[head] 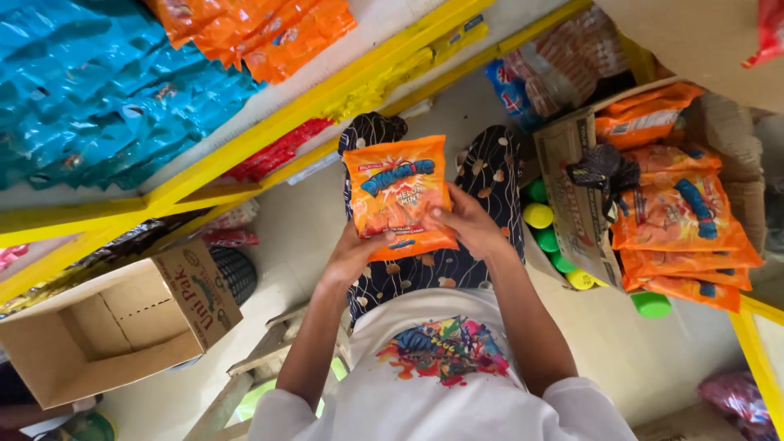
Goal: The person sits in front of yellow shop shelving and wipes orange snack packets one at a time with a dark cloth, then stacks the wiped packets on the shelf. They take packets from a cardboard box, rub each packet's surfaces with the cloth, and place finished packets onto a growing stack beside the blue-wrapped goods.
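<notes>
Both hands grip one orange snack packet (400, 196) flat over the lap: left hand (351, 255) under its lower edge, right hand (472, 224) fingers closed on its side. Carton of matching packets (678, 220) sits just right, within reach.

I take the snack packet (400, 196) as my landmark: my left hand (353, 255) grips its lower left edge, my right hand (469, 224) its right edge. Left of it and lower stands an open carton (114, 327); right of it another carton (576, 204) holds stacked packets (678, 220); shelves (269, 122) rise beyond it, up and left
</notes>
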